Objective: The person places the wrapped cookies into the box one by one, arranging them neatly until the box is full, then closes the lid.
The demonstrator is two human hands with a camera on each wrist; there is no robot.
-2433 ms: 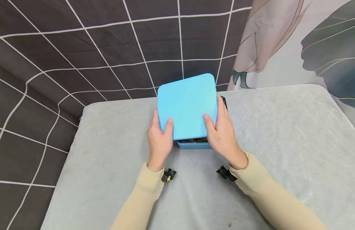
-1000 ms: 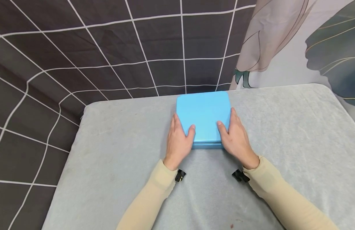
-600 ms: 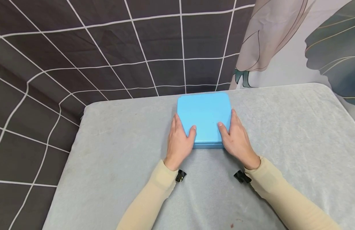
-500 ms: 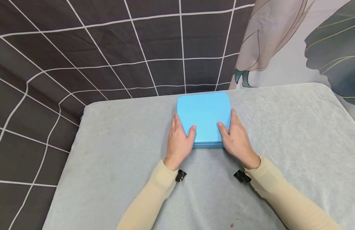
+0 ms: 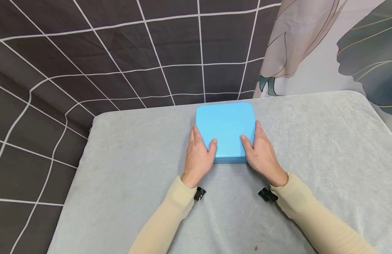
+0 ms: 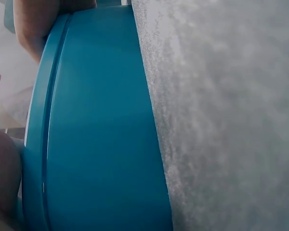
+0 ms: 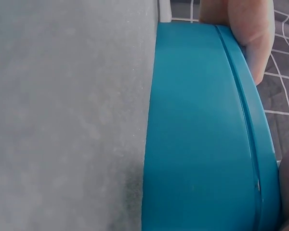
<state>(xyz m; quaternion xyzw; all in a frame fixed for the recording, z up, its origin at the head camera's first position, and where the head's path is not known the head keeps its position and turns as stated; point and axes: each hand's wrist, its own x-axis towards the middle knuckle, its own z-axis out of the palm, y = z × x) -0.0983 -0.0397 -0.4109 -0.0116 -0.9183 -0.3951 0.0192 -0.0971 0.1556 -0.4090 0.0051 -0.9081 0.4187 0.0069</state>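
A light blue lid (image 5: 224, 123) lies level on the blue rectangular box (image 5: 230, 160), near the far edge of the table. My left hand (image 5: 196, 157) holds the lid at its left side, with the thumb on top and the fingers along the edge. On the opposite side my right hand (image 5: 263, 157) holds it the same way. A thin, even seam separates the lid from the box wall (image 6: 101, 115) in the left wrist view. The right wrist view shows a similar seam above the box wall (image 7: 197, 120). The box's contents are hidden.
Grey cloth (image 5: 135, 169) covers the table, with small reddish spots near the front. Behind it and to the left hangs a dark curtain (image 5: 129, 53) with white grid lines. A pale patterned curtain (image 5: 310, 63) hangs at the back right.
The lid was held tilted over the partly uncovered box 2.4 s ago. Both hands moved it right and down onto the box, and the seam has narrowed. Little moved over the last half second.
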